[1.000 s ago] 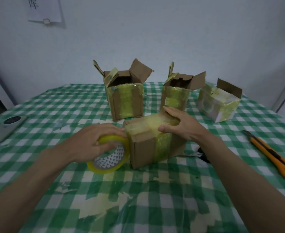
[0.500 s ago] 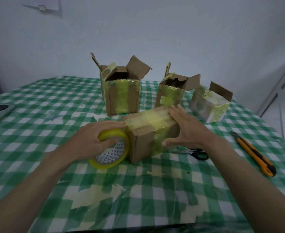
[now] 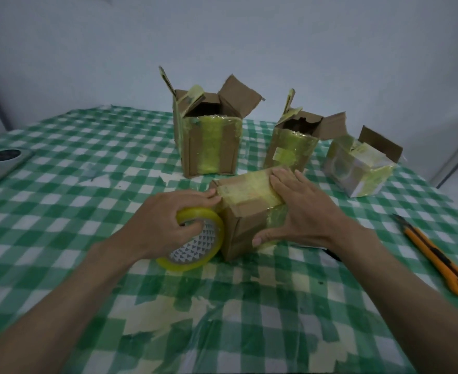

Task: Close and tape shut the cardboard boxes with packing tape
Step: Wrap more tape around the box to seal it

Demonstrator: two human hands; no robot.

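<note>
Three cardboard boxes stand in a row toward the table's far edge. The tall open box at far centre has its flaps raised; its interior is dark and its contents cannot be determined. The second open box to its right is likewise flaps up, interior not discernible. The pale box nearer the far right corner has one flap standing, the remainder taped over.

The closed box sits at table centre, flaps down, yellowish tape running across its top and down the near right face. Its long axis runs from near left to far right, one corner edge toward the viewer.

The left hand grips the tape roll, thumb hooked into the core, fingertips touching the box's left top edge. The roll stands on edge, tilted, against the box's left face. The right hand lies flat over the box's right side, fingers straight on top, thumb pressing the taped face.

An orange utility knife lies near the right edge. A grey device rests at the left edge.
</note>
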